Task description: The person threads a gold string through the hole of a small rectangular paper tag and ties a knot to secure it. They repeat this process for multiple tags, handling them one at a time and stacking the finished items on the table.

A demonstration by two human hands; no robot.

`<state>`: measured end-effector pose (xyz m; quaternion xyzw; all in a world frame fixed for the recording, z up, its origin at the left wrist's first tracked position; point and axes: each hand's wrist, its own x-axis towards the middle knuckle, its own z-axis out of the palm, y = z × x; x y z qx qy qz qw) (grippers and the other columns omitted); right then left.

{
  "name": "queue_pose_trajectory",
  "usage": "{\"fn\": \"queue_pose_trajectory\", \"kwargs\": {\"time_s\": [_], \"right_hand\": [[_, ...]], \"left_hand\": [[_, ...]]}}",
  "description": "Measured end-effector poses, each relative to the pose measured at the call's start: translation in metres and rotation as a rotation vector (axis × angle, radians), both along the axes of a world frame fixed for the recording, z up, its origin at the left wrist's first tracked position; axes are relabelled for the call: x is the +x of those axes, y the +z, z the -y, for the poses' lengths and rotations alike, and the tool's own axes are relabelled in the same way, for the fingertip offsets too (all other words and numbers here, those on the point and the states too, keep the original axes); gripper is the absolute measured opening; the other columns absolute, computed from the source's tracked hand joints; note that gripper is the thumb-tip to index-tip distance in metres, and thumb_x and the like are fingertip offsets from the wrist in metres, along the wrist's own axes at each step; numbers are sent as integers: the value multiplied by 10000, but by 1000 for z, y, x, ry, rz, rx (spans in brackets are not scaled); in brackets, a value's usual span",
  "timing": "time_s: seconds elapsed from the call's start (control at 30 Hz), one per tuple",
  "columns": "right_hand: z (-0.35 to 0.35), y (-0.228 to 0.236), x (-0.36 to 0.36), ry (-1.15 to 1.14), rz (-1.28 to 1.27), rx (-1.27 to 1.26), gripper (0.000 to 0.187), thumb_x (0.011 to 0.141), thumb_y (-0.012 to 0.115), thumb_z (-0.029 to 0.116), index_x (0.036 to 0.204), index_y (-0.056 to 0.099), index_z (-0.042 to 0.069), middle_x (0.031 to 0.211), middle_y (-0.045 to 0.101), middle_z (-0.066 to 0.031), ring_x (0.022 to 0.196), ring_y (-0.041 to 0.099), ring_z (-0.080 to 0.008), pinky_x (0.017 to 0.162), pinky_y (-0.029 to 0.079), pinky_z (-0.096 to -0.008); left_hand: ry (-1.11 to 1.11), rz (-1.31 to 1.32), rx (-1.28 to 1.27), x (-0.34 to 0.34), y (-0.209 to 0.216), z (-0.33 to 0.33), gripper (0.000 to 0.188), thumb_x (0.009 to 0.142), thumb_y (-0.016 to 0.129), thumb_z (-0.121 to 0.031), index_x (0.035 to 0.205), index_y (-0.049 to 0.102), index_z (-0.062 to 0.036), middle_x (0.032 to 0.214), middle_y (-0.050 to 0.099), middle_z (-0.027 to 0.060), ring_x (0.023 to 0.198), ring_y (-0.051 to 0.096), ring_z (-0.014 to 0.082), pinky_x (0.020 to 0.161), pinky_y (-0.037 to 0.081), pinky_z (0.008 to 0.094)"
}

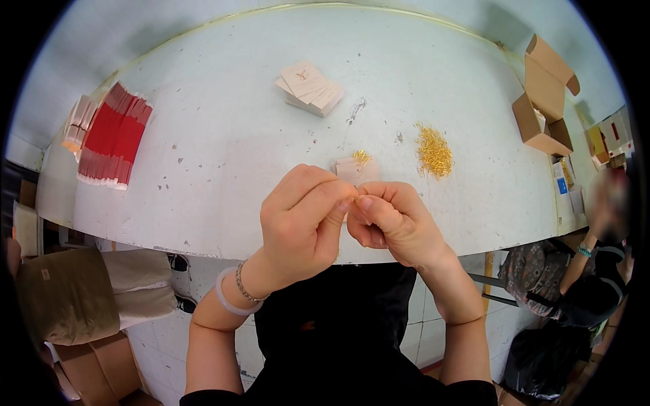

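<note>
Centrally, left hand [301, 220] and right hand [393, 220] meet fingertip to fingertip, pinching a small object too tiny to identify. Just beyond the grip lies a card [357, 169] with gold pins; farther right, a pin pile [433, 151]; beyond, a card stack [309, 87]; far left, red strips [112, 139].

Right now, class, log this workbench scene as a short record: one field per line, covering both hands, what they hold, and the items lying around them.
Left hand: fingertips pinched against the right's, bracelets on wrist
Right hand: pinched at the same spot
Held item: too small to identify
Small card with gold pins: on table just beyond the hands
Gold pin pile: right of it
Card stack: far centre
Red strips: far left
Open carton: far right
Table: white, scuffed
</note>
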<state>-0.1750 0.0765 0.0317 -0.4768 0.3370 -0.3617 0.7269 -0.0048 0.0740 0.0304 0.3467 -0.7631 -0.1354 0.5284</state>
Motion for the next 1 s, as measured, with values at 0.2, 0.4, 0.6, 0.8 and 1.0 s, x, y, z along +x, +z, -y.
{"fn": "queue_pose_trajectory", "kwargs": {"time_s": [0.2,0.4,0.6,0.8,1.0], "right_hand": [[3,3,-5,-17,36,47,315,969,541,255,751,552,28,609,544,-47,504,393,-61,444,298,-215],[4,2,-2,-116,-4,-28,254,976,544,201,813,617,20,672,599,-23,556,454,-62,510,361,-217],[3,-10,-6,-435,-316,-486,103,913,627,79,908,696,3,771,619,-42,634,520,-86,575,412,-221],[0,-5,-6,-521,-265,-572,101,862,674,-1,954,715,-8,893,630,-57,705,553,-90,608,446,-227],[-2,-4,-14,-561,-134,-418,100,864,665,-40,944,711,-1,871,650,-41,714,585,-78,624,488,-206]], "left_hand": [[-56,-110,175,3,-5,1,92,793,665,30,875,689,-4,776,616,80,615,574,165,518,445,260],[-124,-324,440,7,-6,6,56,838,673,-21,883,698,0,781,627,66,608,554,84,491,417,215],[-1,-38,449,6,4,44,148,842,708,-128,900,680,6,804,626,84,623,558,106,530,441,238],[480,257,514,69,-32,197,606,720,803,-363,1168,629,7,1057,653,145,965,621,229,796,510,342],[409,205,505,63,-27,203,474,770,769,-205,1150,619,36,978,684,129,927,648,205,797,526,326]]}}
